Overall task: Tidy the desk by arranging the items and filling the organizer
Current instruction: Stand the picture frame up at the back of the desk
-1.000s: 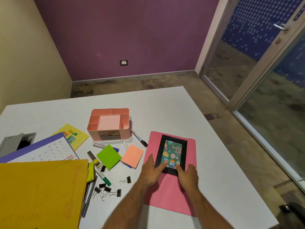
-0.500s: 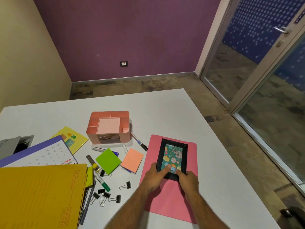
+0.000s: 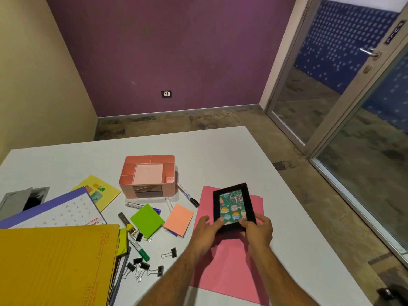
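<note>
A small black picture frame with a colourful card inside is held at its near edge by both hands, lifted and tilted above the pink folder. My left hand grips its near left corner and my right hand its near right corner. The pink desk organizer stands behind and to the left, with a pink note pad in its middle compartment. Green sticky notes, orange sticky notes, markers and several black binder clips lie scattered on the white desk.
A yellow file folder covers the near left corner, over a purple-edged calendar and a yellow booklet. A grey cable hatch sits at the far left. A green-capped marker lies beside the folder. Glass door stands at the right.
The picture frame lay flat on the pink folder under my fingers; both hands have closed on its near edge and raised it, tilted slightly to the right.
</note>
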{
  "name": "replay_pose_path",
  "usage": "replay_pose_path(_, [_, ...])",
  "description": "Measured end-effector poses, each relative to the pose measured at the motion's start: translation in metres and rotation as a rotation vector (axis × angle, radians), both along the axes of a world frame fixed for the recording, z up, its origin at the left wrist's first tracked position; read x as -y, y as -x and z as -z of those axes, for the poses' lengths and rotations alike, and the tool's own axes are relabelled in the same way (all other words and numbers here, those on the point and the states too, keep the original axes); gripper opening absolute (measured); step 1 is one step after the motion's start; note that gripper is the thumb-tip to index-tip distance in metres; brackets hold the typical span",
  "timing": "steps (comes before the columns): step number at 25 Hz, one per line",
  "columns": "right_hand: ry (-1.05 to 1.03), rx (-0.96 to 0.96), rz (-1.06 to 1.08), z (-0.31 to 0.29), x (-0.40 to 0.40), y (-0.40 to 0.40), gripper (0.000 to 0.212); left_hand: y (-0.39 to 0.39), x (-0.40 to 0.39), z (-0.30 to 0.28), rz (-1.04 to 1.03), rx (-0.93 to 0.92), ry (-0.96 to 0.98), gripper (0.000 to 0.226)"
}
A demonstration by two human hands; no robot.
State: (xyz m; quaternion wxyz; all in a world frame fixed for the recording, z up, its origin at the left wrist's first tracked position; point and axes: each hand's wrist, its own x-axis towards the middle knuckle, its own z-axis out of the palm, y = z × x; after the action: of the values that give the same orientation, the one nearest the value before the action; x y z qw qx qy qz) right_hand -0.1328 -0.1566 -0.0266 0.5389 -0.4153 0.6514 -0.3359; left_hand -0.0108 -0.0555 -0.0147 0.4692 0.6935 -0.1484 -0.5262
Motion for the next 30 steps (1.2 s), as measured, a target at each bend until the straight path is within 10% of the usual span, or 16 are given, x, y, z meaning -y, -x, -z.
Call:
replay_pose_path(6, [0.333,-0.032,-0.156,-0.044,0.025,-0.020,0.028,-0.016,0.006,-0.017,0.140,0.458,0.028,0.045])
replay_pose_path(14, [0.565,-0.190,-0.836,-0.086,0.046,-0.038,0.026,-0.052,0.008,-0.024,0.169,0.907,0.146,0.065])
replay_pose_path(20, [0.510,-0.244,-1.108,-0.095,0.043,-0.047,0.026,-0.041,-0.006,-0.015,0.053,0.382,0.253,0.018])
replay_pose_path(25, [0.534,-0.385,-0.767,-0.086,0.044,-0.029,0.064,-0.039,-0.017,-0.022,-0.143,0.092,0.345,0.019])
replay_pose_path(30, [-0.041,0.010,-0.643,-0.065,0.025,-0.019,0.055,-0.041,-0.017,-0.025,-0.231,-0.013,0.348,0.015])
